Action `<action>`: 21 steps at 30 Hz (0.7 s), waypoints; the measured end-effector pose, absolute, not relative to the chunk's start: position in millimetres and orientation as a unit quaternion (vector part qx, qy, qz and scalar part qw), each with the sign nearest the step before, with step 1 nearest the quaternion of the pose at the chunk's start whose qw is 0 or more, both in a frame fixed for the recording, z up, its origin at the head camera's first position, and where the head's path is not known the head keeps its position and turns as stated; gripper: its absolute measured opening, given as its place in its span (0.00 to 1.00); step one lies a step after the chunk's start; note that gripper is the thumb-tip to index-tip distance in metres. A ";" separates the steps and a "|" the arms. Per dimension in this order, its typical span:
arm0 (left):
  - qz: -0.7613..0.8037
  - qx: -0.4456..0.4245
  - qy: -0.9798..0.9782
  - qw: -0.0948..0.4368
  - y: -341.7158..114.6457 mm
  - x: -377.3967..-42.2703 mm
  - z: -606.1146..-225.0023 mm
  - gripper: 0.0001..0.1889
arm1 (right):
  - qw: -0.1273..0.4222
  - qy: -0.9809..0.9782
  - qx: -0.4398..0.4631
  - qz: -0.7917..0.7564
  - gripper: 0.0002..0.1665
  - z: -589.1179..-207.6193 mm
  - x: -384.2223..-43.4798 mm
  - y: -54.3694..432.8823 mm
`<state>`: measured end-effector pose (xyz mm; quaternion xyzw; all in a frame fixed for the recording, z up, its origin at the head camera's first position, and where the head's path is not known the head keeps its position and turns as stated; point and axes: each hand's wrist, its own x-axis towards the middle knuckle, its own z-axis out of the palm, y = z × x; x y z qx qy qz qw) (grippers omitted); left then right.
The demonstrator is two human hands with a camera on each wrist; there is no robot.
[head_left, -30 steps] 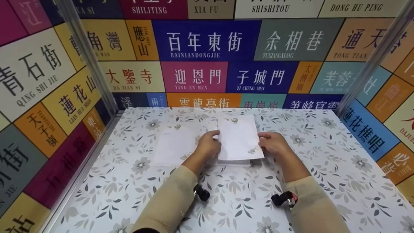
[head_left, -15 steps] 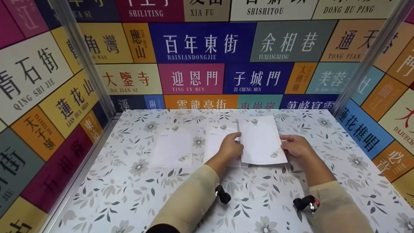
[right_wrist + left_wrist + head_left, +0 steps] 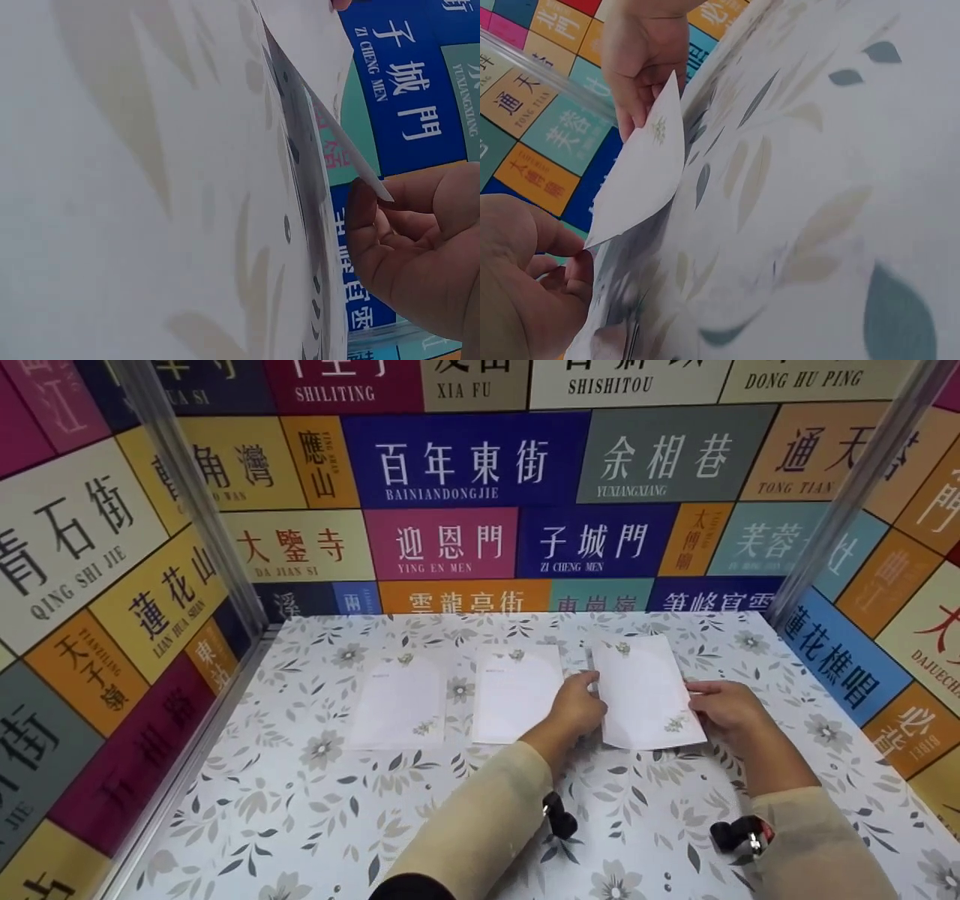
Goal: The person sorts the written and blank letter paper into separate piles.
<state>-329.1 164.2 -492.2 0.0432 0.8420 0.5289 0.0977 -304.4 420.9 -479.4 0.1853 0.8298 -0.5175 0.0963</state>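
Between both hands is a sheet of white stationery paper (image 3: 649,694) with a small floral print at its top and lower right corner. My left hand (image 3: 579,705) pinches its left edge, and my right hand (image 3: 727,709) pinches the right edge. In the left wrist view the sheet (image 3: 641,180) bows and stands a little off the table. The right wrist view has the thumb and forefinger of the right hand (image 3: 416,240) on the paper's edge. Two similar sheets lie flat to the left: a middle sheet (image 3: 517,690) beside my left hand and a far left sheet (image 3: 401,701).
A table (image 3: 315,817) with a grey leaf and flower pattern carries the papers. Behind it stands a wall (image 3: 465,457) of coloured street-name panels, with clear corner posts (image 3: 214,532) at the sides. Small black wrist cameras sit on both sleeves (image 3: 480,810).
Both hands have carried the held sheet to the right and slightly toward me. The middle sheet, first hidden beneath it, is now uncovered. The far left sheet stays where it was.
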 end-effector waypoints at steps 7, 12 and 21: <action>0.510 0.060 0.854 0.085 180.6 -325.5 -495.7 0.32 | 0.094 0.833 0.202 -0.506 0.33 -482.5 -301.3 442.5; 0.490 0.055 0.865 0.090 181.3 -323.8 -498.3 0.32 | 0.094 0.838 0.215 -0.492 0.32 -484.6 -301.5 449.8; 0.468 0.040 0.875 0.118 180.7 -319.3 -497.7 0.32 | 0.107 0.832 0.234 -0.491 0.35 -477.4 -299.9 452.9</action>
